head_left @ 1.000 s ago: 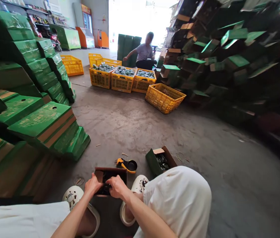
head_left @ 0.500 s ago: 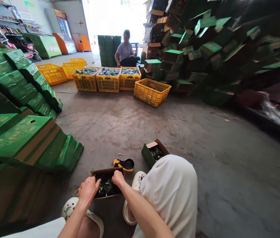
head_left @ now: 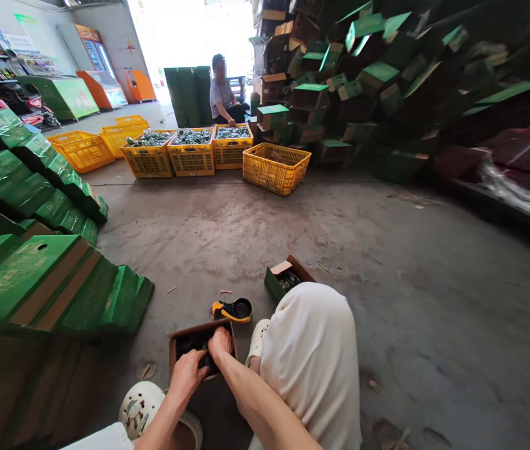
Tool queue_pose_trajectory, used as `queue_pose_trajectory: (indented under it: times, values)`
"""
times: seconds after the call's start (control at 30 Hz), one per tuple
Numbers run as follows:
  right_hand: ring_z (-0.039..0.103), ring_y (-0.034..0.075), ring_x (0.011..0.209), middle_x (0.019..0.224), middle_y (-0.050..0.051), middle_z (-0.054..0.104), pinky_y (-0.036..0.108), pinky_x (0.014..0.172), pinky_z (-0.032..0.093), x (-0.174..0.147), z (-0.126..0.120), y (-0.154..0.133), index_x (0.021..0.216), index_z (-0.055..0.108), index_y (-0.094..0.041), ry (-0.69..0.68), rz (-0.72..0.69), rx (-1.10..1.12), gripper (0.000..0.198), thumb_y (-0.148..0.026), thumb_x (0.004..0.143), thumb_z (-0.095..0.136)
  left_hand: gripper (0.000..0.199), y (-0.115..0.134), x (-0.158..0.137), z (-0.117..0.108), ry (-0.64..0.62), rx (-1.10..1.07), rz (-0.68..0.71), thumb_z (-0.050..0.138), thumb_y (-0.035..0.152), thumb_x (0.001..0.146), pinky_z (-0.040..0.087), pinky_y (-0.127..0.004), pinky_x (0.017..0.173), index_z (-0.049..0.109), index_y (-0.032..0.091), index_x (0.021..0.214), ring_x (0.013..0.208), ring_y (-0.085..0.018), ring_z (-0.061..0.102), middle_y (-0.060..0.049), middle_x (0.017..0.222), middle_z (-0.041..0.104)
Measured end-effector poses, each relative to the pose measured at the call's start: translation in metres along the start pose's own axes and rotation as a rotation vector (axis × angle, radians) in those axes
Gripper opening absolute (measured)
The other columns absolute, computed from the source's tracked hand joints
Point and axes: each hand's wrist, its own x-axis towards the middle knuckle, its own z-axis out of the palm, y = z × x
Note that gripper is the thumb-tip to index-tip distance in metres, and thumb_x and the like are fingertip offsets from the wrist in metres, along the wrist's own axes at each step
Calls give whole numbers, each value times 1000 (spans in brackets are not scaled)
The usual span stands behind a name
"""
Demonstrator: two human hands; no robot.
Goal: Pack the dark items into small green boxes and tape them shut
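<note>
Between my feet on the floor stands an open cardboard box with dark, glossy contents that look wrapped in clear film. My left hand reaches over the near side, fingers curled together against the contents. Inside the box toward its right wall is my right hand, its fingers bent down and partly hidden among the dark items. What either hand grips cannot be made out. Just beyond the box lies a yellow and black tape dispenser. A second open green box with dark contents sits past my knee.
Green cartons are stacked at my left. Yellow crates filled with small grey-green items stand ahead, beside another yellow crate. A person sits behind them. A jumbled pile of boxes rises at the right.
My left hand has moved right, from the box's left edge into it. My right hand has gone from the far rim down inside. The view has turned slightly right.
</note>
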Motion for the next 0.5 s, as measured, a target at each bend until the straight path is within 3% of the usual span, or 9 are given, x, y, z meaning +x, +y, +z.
queue_pose_trajectory:
  times: [0.1, 0.3, 0.4, 0.5]
  values:
    - [70, 31, 115, 117, 21, 74, 35, 92, 54, -8, 3, 0, 117, 73, -9, -2, -21, 3, 41, -1, 89, 44, 44, 5, -5, 3, 18, 56, 0, 61, 21, 91, 43, -30, 108, 68, 24, 134, 128, -27, 62, -8, 134, 70]
    - [67, 31, 120, 135, 25, 64, 36, 99, 52, -13, 8, 2, 122, 69, -9, 99, -85, 68, 38, -7, 94, 45, 40, 9, -8, 7, 51, 81, -14, 60, 20, 91, 43, -31, 105, 69, 22, 130, 124, -26, 64, -9, 131, 70]
    - [69, 28, 115, 122, 21, 71, 32, 98, 51, -4, 9, 11, 118, 70, -10, 98, -160, 118, 34, -10, 96, 44, 47, 7, -5, 9, 50, 59, -11, 61, 21, 91, 41, -30, 109, 65, 21, 137, 130, -25, 61, -10, 140, 66]
    - [73, 28, 106, 108, 18, 76, 31, 93, 54, 7, 8, 20, 105, 74, -11, 59, -227, 110, 30, -6, 88, 50, 54, 3, 2, 11, 30, 35, -24, 63, 19, 89, 37, -29, 114, 60, 20, 143, 139, -24, 54, -10, 150, 60]
